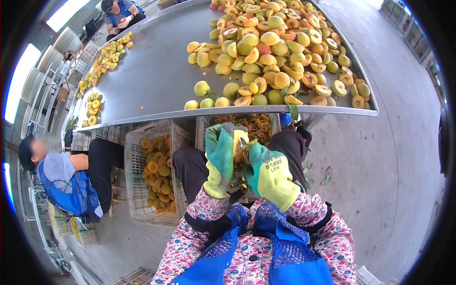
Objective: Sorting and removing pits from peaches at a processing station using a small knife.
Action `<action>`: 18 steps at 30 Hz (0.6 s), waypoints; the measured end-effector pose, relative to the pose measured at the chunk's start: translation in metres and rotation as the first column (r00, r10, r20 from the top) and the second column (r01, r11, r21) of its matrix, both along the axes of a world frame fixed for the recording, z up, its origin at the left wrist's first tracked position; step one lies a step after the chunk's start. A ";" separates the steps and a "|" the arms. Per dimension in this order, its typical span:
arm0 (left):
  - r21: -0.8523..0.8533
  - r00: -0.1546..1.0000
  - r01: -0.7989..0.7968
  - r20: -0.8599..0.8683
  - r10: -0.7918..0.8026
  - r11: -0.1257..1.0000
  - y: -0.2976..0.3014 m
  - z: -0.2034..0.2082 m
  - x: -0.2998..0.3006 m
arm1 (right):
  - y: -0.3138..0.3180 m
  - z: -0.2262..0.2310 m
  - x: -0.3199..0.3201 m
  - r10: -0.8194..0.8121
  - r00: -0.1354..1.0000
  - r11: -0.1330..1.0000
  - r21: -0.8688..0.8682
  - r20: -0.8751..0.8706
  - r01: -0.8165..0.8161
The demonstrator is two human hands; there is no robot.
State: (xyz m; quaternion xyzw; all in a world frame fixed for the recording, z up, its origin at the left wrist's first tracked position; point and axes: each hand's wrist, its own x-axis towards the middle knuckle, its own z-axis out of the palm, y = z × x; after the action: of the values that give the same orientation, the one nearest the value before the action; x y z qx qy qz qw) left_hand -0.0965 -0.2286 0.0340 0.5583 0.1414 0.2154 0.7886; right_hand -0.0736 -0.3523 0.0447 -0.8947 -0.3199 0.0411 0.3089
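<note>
In front of my lap, my left hand (219,154), in a green-and-yellow coated glove, is closed around a yellow peach (241,134), its cut side toward my other hand. Gloved alike, my right hand (272,172) is closed on a small metal tool whose shiny tip touches the fruit; its handle is hidden in my fingers. Beneath both hands a crate (201,135) holds brownish pits and scraps. Just ahead is the metal table (161,61), heaped with halved and whole yellow peaches (266,52).
Left of my knee stands a white plastic crate (135,204) of peach halves. A co-worker in a blue vest (71,185) sits at the left, another person (122,14) at the table's far end. Leaves (327,178) lie on the concrete floor (380,180) to my right.
</note>
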 end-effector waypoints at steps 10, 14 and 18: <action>0.065 0.997 0.032 -0.067 -0.027 0.997 -0.009 0.002 -0.002 | -0.002 -0.014 -0.006 -0.012 1.000 0.997 -0.077 0.001 0.012; 0.218 1.000 0.002 0.004 -0.003 0.976 -0.013 -0.011 -0.003 | -0.003 -0.016 -0.003 0.085 0.996 0.980 -0.182 0.012 -0.081; 0.222 0.999 -0.020 -0.030 0.027 0.975 -0.014 -0.019 -0.002 | -0.008 -0.013 0.003 0.190 0.973 0.945 -0.293 0.132 -0.145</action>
State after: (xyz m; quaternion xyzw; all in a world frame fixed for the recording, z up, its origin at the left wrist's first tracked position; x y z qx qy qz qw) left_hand -0.0985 -0.2425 0.0153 0.6446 0.1360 0.2298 0.7164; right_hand -0.0702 -0.3599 0.0315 -0.8995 -0.4091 0.0413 0.1477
